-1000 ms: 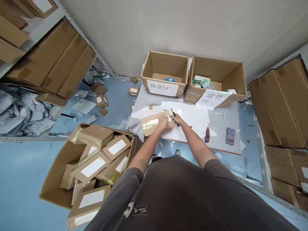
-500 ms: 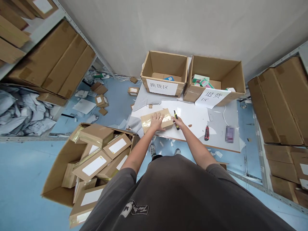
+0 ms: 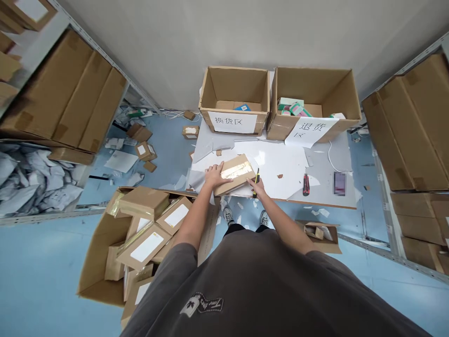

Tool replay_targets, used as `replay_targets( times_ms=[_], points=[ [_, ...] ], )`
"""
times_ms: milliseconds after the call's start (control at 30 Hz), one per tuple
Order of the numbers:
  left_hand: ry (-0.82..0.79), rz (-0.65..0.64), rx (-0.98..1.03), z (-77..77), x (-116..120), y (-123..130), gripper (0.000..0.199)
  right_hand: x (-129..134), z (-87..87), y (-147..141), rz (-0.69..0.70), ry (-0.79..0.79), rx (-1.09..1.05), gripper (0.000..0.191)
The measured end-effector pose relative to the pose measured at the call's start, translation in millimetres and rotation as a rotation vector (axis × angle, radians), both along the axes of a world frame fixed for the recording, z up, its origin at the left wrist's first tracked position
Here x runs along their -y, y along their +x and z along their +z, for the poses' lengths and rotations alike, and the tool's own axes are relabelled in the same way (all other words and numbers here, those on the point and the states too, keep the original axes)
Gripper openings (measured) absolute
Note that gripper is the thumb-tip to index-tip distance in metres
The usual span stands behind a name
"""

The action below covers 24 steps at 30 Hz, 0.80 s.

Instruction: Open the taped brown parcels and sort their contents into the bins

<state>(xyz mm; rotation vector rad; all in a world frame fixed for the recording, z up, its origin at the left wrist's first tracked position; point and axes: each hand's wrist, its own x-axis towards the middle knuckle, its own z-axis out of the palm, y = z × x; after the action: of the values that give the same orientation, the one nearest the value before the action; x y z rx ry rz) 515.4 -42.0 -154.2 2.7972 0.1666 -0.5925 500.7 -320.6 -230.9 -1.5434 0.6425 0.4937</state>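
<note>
A small taped cardboard box lies at a slant near the front edge of the white table, clear tape running along its top. My left hand grips its left end, thumb along the near side and fingers over the top. In my right hand is a yellow and black utility knife, pointing away from me. Fingers of that hand also touch the box's right near corner. A red and black box cutter rests farther right on the table.
Two open cartons with paper signs, the left carton and the right carton, stand at the table's back. A blurred purple item lies far right. A large carton of parcels stands left. Shelves flank both sides.
My left hand has shifted from flat on the box top to its left end. The box has turned and moved slightly right. The knife stays in my right hand, now against the box corner.
</note>
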Motion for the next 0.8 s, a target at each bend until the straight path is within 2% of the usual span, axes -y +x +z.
replay_targets(
  times_ms=[67,167,267,333,400,500,633,700,800],
  points=[
    [0.004,0.104,-0.005,-3.3,18,-11,0.131,-18,-0.9,7,-0.102,-0.026,0.035,0.054],
    [0.004,0.336,0.016,-12.2,59,-32,0.119,-34,2.4,41,-0.171,-0.059,0.106,0.048],
    [-0.088,0.458,0.004,-22.0,93,-50,0.117,-34,9.4,82,-0.079,-0.095,0.190,0.049],
    [-0.169,0.506,-0.005,-25.9,103,-58,0.119,-25,14.7,97,-0.013,-0.111,0.223,0.052],
    [-0.253,0.550,-0.009,-27.5,104,-63,0.119,-11,19.9,95,0.042,-0.122,0.217,0.054],
    [-0.376,0.601,0.010,-28.7,102,-65,0.121,8,26.2,64,0.117,-0.087,0.150,0.058],
    [-0.480,0.664,0.069,-37.4,102,-58,0.121,15,32.5,26,0.090,-0.001,0.145,0.059],
    [-0.600,0.712,0.080,-46.4,98,-52,0.115,14,37.3,23,0.101,-0.028,0.195,0.056],
    [-0.889,0.768,0.121,-65.0,79,-43,0.097,4,46.3,33,0.194,-0.077,0.303,0.046]
  ],
)
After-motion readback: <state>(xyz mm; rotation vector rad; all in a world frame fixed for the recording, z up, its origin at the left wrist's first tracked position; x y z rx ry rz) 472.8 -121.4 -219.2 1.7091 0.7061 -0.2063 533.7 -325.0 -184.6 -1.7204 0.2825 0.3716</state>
